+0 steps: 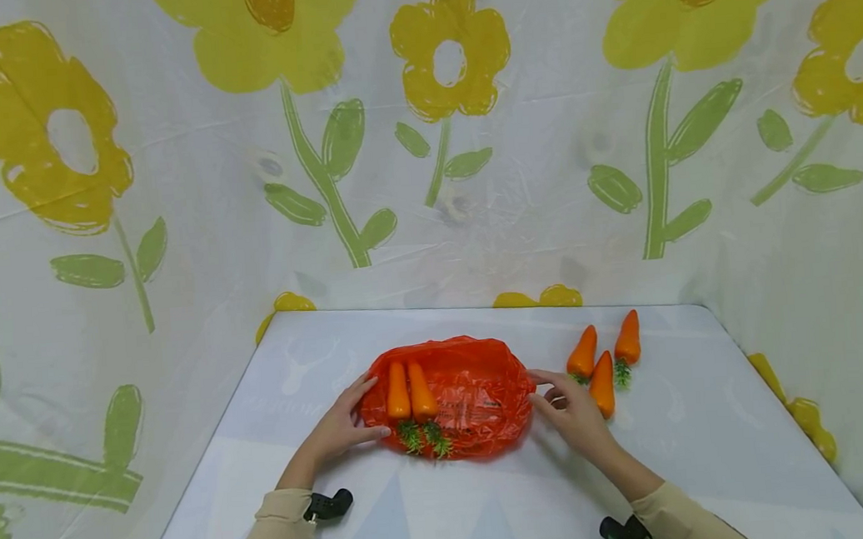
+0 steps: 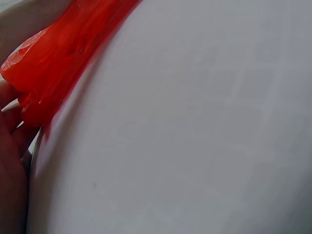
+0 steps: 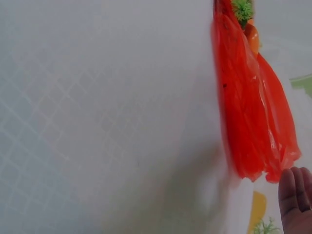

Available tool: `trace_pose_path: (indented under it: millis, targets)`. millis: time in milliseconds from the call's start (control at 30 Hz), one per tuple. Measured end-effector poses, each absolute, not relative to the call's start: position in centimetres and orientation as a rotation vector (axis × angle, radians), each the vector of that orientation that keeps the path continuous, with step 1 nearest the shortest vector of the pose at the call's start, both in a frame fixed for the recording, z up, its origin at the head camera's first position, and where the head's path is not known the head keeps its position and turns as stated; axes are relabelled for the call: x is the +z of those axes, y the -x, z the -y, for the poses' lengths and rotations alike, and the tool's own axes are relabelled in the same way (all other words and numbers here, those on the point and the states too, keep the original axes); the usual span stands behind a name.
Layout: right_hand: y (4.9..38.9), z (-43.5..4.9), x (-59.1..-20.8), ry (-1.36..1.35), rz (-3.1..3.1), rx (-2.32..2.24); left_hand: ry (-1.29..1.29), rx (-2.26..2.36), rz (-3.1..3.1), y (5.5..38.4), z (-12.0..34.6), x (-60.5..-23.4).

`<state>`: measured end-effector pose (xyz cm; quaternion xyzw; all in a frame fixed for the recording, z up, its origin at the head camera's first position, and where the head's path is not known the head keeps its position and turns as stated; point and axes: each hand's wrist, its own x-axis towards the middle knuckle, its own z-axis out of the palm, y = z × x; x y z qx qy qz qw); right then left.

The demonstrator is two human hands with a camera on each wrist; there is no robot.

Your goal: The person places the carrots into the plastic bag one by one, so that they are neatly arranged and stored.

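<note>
A red plastic bag (image 1: 482, 412) lies spread wide on the table, its rim raised. Two orange toy carrots, a left one (image 1: 397, 393) and a right one (image 1: 422, 394), rest side by side at its left end, green tops toward the front edge. Along the bag's left side, my left hand (image 1: 337, 430) touches it with thumb and fingers spread apart. In the left wrist view, fingers (image 2: 10, 114) lie against the red plastic (image 2: 53, 68). My right hand (image 1: 573, 414) is at the bag's right edge, fingers extended; the right wrist view shows fingertips close beside the plastic (image 3: 248, 107).
Three more toy carrots lie right of the bag, beyond the right hand: one at the left (image 1: 583, 352), one farthest back (image 1: 628, 337), and one nearest (image 1: 602, 384). The white patterned table (image 1: 318, 361) meets a flower-printed curtain (image 1: 533, 212) behind it.
</note>
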<state>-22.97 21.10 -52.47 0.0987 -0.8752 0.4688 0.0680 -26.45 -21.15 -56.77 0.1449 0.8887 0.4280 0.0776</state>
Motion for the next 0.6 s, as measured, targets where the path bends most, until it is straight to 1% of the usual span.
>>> trace_pose_path:
  millis: [600]
  targets:
    - [23.0, -23.3, -52.1, -0.290, 2.599, 1.358, -0.424, 1.278, -2.661, 26.5, 21.1, -56.8]
